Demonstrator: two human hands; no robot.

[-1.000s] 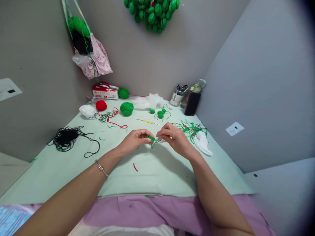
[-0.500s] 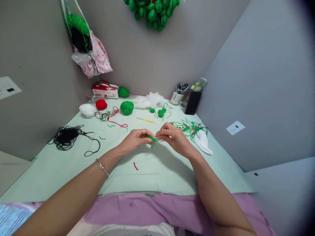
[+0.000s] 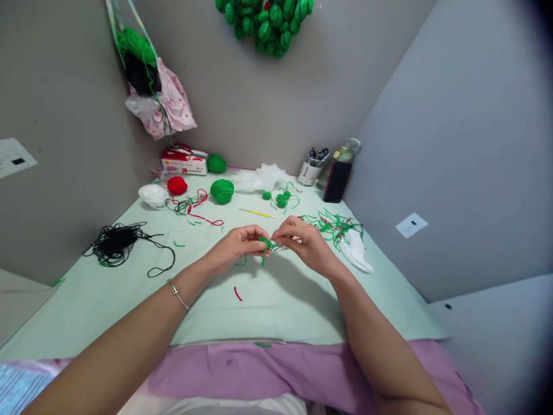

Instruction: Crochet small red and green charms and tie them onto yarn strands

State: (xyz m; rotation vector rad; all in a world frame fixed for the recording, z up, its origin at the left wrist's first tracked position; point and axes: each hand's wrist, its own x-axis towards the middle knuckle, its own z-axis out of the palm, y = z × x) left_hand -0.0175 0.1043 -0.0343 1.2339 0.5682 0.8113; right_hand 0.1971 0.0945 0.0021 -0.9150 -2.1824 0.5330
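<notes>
Around the hands, one black yarn tangle (image 3: pixel 116 238) is lying at nine o'clock, and four yarn balls (image 3: pixel 222 191) are sitting between ten and eleven. The left hand (image 3: pixel 238 248) is clamping one green yarn piece (image 3: pixel 266 243) in its fingertips, dead centre. One yellow hook (image 3: pixel 260 214) is lying at twelve. The right hand (image 3: pixel 302 242) is pinching its fingertips together; I can't tell on what.

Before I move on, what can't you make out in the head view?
All in the head view:
Small green yarn piece: stitches too small, partly behind left hand.
Slim shiny item: kind unclear, mostly covered by right hand.
Hanging green knitted cluster: top cut off by upper edge.
Pale green bottle: lower part behind black phone.
</notes>
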